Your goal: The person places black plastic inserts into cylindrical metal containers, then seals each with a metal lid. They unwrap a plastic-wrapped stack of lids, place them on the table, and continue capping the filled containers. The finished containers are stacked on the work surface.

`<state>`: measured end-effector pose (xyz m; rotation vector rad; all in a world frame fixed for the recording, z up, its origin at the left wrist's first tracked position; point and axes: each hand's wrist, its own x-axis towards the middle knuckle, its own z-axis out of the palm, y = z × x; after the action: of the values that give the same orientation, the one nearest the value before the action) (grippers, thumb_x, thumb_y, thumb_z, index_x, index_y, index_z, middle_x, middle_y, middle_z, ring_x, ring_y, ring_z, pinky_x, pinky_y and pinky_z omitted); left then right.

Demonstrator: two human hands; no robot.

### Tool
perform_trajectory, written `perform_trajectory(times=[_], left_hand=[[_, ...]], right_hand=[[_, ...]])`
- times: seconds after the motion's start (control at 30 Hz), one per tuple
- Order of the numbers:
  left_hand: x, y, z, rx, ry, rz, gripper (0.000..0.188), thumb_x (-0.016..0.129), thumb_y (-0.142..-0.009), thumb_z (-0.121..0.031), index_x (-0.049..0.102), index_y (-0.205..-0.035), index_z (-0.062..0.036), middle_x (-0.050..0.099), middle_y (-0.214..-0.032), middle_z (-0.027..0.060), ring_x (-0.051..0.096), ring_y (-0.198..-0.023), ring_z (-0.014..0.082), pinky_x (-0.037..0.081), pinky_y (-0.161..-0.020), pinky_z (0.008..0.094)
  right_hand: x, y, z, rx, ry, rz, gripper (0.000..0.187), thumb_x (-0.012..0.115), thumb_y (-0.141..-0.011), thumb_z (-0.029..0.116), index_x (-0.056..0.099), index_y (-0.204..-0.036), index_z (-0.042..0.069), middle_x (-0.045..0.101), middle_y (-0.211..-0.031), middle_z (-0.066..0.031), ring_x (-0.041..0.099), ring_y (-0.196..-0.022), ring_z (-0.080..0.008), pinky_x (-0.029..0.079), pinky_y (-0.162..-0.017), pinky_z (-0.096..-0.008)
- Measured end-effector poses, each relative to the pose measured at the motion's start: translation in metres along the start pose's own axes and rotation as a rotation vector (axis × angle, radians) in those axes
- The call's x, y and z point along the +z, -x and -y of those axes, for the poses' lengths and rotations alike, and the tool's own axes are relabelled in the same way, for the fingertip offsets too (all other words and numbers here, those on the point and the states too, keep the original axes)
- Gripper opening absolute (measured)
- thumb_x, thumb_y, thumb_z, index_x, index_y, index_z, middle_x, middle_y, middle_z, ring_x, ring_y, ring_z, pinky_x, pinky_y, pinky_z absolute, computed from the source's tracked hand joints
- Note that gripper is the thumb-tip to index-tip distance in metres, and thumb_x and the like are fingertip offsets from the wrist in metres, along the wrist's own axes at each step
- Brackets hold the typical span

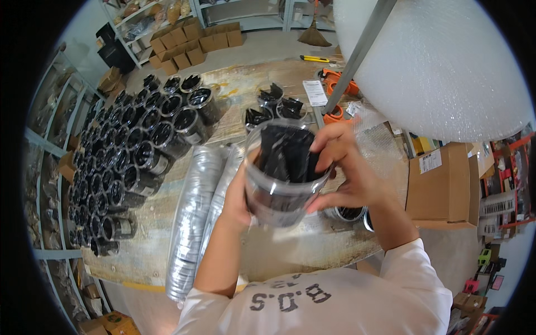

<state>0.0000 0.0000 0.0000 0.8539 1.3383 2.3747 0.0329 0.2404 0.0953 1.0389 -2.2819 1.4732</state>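
Two bare hands hold one clear jar (277, 199) between them, above the table (290, 254). Half-curled, the left hand (239, 192) cups the jar's near left side, its fingers mostly hidden behind the wall. Partly open, the right hand (353, 173) grips the opposite side, its thumb low on the wall and its bent fingers up at the rim, the tips at the black plastic (286, 153) inside. This held jar is round, see-through and lidless, slightly blurred, with its mouth facing up and the dark, creased plastic standing in folds within. Just beyond the hands are three more jars (272, 103) with black plastic poking out; at least one jar (350, 213) shows beneath the right forearm. Beside the left forearm lie two long stacks of silver discs (194, 206), and farther left stand dozens of filled jars (134, 137), too crowded to count exactly. Past the right hand are one yellow knife (314, 58), one white paper slip (315, 92), one big bubble-wrap roll (441, 67) and, to its right, one large cardboard box (441, 190).
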Motion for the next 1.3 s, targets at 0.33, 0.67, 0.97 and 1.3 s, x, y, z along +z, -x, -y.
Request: perform_trajectory(times=[0.33, 0.67, 0.97, 1.3], left_hand=[[-0.078, 0.000, 0.017, 0.009, -0.646, -0.647, 0.054, 0.030, -0.104, -0.033, 0.062, -0.118, 0.0074, 0.068, -0.112, 0.0214, 0.064, -0.107, 0.0267, 0.047, -0.095, 0.0355], [-0.078, -0.026, -0.001, 0.185, -0.462, -0.234, 0.077, 0.028, -0.064, 0.008, 0.038, -0.140, 0.0032, 0.057, -0.130, 0.0267, 0.050, -0.130, 0.0374, 0.029, -0.114, 0.0439], [-0.074, -0.069, 0.011, 0.316, -0.888, 0.167, 0.077, 0.041, -0.070, 0.016, 0.035, -0.146, 0.0006, 0.045, -0.145, 0.0244, 0.047, -0.133, 0.0333, 0.036, -0.111, 0.0414], [-0.089, -0.065, 0.049, 0.311, -0.700, -0.216, 0.054, 0.072, -0.080, -0.007, 0.055, -0.131, -0.0007, 0.073, -0.099, 0.0180, 0.073, -0.085, 0.0260, 0.058, -0.075, 0.0305]], right_hand=[[-0.021, 0.026, -0.099, 0.149, 0.420, 0.015, 0.049, 0.089, -0.067, 0.023, 0.052, -0.097, 0.012, 0.042, -0.113, -0.0092, 0.056, -0.085, -0.0218, 0.052, -0.068, -0.0316], [-0.004, 0.076, -0.171, 0.598, 0.686, 0.406, 0.043, 0.085, -0.071, 0.030, 0.052, -0.089, 0.010, 0.048, -0.115, -0.0130, 0.060, -0.086, -0.0306, 0.052, -0.070, -0.0395], [0.039, -0.048, -0.111, 0.502, -0.610, -0.062, 0.074, 0.066, -0.090, 0.003, 0.019, -0.147, 0.010, 0.063, -0.111, -0.0131, 0.061, -0.101, -0.0161, 0.048, -0.088, -0.0315], [0.054, -0.052, -0.125, 0.281, 0.141, -0.064, 0.036, 0.084, -0.071, 0.027, 0.073, -0.103, 0.016, 0.047, -0.099, -0.0060, 0.044, -0.098, -0.0230, 0.038, -0.086, -0.0334]])
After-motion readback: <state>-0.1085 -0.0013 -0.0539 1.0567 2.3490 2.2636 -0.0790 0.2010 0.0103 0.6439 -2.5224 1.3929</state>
